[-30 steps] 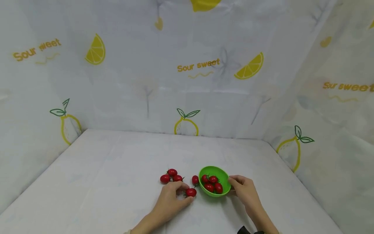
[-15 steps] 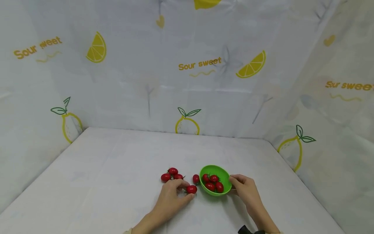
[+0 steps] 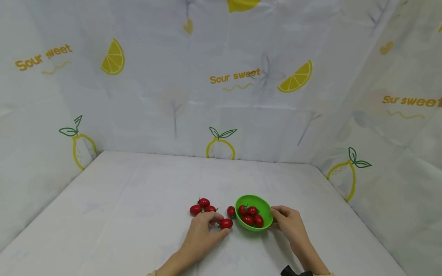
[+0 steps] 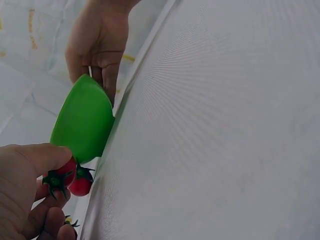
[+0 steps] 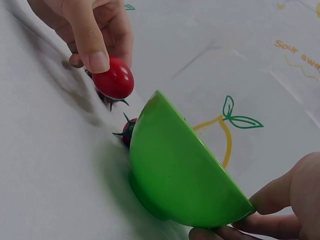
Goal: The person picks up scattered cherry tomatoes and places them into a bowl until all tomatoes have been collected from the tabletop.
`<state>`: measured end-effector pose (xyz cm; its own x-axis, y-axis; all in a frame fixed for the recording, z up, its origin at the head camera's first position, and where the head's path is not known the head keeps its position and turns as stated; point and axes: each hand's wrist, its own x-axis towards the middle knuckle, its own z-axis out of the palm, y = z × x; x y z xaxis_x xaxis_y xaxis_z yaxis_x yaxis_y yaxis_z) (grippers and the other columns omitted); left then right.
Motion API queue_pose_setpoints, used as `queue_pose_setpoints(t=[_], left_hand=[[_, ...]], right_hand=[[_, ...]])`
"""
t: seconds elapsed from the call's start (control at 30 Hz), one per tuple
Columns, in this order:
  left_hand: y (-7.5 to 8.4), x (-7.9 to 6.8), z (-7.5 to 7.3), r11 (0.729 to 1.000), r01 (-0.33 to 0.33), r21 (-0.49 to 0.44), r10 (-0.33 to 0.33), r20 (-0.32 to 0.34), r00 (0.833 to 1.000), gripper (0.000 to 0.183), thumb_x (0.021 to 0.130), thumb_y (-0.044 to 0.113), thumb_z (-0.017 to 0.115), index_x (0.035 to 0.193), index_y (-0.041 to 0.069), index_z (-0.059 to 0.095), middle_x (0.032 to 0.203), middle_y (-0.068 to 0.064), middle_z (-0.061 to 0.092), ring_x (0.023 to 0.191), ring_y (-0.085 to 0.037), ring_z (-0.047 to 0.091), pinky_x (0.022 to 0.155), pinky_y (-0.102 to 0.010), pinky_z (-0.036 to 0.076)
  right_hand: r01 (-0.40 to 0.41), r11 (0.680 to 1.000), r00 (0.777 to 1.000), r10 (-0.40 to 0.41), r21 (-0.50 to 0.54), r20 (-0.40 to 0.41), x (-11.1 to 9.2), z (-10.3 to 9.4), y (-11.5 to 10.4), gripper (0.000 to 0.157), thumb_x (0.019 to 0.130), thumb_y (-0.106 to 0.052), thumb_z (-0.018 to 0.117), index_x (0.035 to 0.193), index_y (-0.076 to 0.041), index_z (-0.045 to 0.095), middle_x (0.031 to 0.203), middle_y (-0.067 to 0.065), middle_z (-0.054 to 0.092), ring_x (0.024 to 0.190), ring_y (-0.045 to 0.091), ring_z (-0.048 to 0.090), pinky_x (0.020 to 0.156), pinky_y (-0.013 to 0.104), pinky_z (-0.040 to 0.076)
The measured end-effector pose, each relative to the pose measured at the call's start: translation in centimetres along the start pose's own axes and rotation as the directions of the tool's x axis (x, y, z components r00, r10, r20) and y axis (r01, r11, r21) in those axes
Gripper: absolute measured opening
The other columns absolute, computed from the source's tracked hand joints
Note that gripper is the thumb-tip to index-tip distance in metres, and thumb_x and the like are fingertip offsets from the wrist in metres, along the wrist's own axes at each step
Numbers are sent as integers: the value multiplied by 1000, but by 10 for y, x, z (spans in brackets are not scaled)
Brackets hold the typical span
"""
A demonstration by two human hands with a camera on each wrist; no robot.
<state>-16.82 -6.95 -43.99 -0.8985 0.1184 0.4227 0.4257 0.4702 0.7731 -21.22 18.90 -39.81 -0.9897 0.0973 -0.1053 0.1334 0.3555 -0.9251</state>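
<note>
My left hand (image 3: 203, 234) pinches a red cherry tomato (image 3: 226, 223) between thumb and fingers, left of a green bowl (image 3: 253, 229). In the right wrist view, that tomato (image 5: 117, 80) appears close over the table, its green stem side partly behind the thumb. The bowl holds several cherry tomatoes (image 3: 247, 220) in its near part. With thumb and fingers, my right hand (image 3: 290, 226) grips the bowl's right rim; the bowl tilts toward the left hand. Another tomato (image 3: 231, 211) lies on the table right at the bowl's left side.
A small group of cherry tomatoes (image 3: 195, 209) lies on the white-covered table (image 3: 138, 214), just beyond the left hand. White cloth (image 3: 155, 96) printed with lemons rises behind the table and along both sides. A dark object (image 3: 291, 271) shows at the right wrist.
The pinched tomato has shifted slightly up in the head view, nearer the left fingertips. The right hand and the bowl have stayed nearly still.
</note>
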Motion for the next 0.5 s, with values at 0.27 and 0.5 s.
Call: queue_pose_setpoints(t=[0.27, 0.5], left_hand=[[0, 0, 0, 1000, -3, 20, 3, -20, 1000, 21, 81, 22, 82, 98, 19, 71, 92, 17, 65, 89, -12, 56, 79, -32, 48], [2, -1, 1, 999, 40, 11, -40, -26, 999, 25, 81, 22, 82, 102, 18, 70, 95, 14, 62, 87, -12, 54, 74, -29, 48]], right_hand=[[6, 1000, 1000, -6, 15, 7, 1, 1, -1, 33, 99, -14, 56, 120, 12, 59, 107, 17, 66, 84, 21, 66, 76, 34, 56], [16, 1000, 1000, -16, 11, 7, -1, 0, 1, 32, 99, -13, 55, 118, 12, 61, 104, 15, 67, 84, 21, 66, 75, 33, 56]])
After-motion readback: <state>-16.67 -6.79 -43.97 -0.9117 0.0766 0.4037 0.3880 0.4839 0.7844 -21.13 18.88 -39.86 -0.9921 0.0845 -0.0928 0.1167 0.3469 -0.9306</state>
